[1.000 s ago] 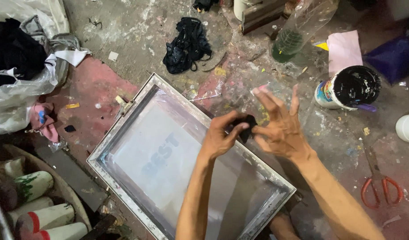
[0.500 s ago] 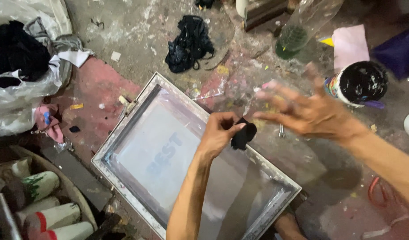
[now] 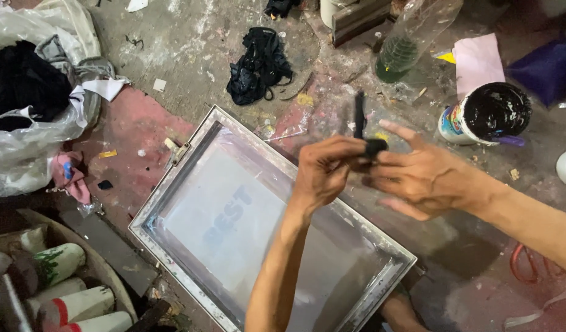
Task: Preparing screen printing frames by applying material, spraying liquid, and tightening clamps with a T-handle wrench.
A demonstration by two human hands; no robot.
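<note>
We see the left hand pinching a black rag, its strip pointing upward, the open right hand touching alongside

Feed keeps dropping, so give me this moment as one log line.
left hand: pinching small black ink-stained wad | right hand: fingers spread, touching wad | below: metal-framed printing screen | nearby: open black ink tub

A black-filled ink tub stands just beyond the right hand. A crumpled black cloth lies farther off, above the left hand, with a plastic bottle beside it.
</note>
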